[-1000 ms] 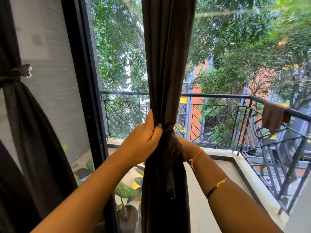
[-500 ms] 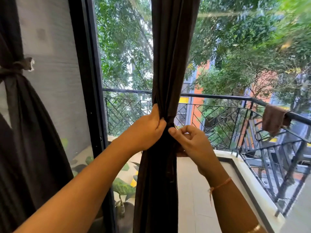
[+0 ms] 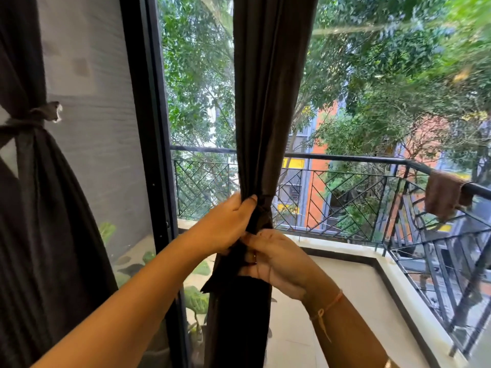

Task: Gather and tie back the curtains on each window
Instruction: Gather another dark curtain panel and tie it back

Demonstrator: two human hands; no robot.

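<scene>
Left hand [image 3: 225,227], right hand [image 3: 276,264] grip curtain [image 3: 265,102] (door frame [image 3: 148,128] near).

home, curtained window [image 3: 212,102], balcony railing [image 3: 345,160]

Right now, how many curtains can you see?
2. The left curtain hangs by the wall, already tied with a band. The middle curtain hangs before the glass, gripped by the left hand and right hand. More may hang out of view.
</scene>
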